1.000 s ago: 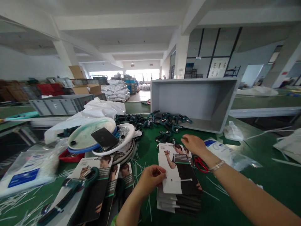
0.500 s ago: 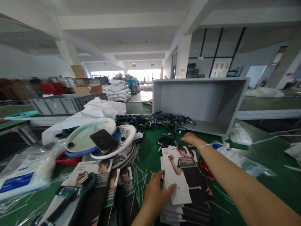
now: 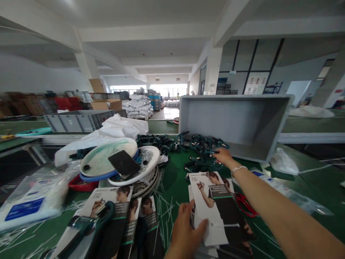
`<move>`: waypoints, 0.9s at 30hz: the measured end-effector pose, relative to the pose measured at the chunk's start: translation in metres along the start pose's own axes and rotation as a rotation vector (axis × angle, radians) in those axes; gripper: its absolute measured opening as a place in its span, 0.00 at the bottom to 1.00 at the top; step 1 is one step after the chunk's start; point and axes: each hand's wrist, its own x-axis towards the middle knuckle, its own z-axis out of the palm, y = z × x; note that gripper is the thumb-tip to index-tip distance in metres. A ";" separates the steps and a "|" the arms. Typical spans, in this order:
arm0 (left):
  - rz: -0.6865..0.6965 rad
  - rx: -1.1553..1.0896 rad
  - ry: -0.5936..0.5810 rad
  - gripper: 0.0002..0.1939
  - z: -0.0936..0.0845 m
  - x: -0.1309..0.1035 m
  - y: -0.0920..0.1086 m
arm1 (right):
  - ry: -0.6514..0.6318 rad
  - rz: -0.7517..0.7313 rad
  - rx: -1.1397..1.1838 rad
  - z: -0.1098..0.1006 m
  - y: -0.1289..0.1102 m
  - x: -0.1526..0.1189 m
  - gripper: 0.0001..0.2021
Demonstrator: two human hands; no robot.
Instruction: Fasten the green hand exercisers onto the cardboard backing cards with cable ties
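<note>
A stack of printed cards (image 3: pixel 212 208) sits on the green counter (image 3: pixel 174 172), a white tie (image 3: pixel 229 225) lying across the top card; at its left edge rests the person's left hand (image 3: pixel 187 226), grip loose, thumb and fingers spread, seemingly to steady the pile. Beyond the cards, the right hand (image 3: pixel 224 158) reaches to a heap of dark green tools (image 3: pixel 203 144); whether its grip has grasped one cannot be told. Behind, a grey bin (image 3: pixel 229 118) lies on its side, opening forward, perhaps to keep tools within reach. To the left, a white dish (image 3: pixel 157 154) holds small metal parts, a dark phone (image 3: pixel 124 164) spans it and a blue-rimmed dish (image 3: pixel 105 154), and a red tray (image 3: pixel 90 187) holds unclear items
</note>
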 end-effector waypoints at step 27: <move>0.112 -0.263 0.037 0.24 0.001 0.002 -0.006 | -0.586 -0.980 -0.692 0.008 -0.088 -0.159 0.11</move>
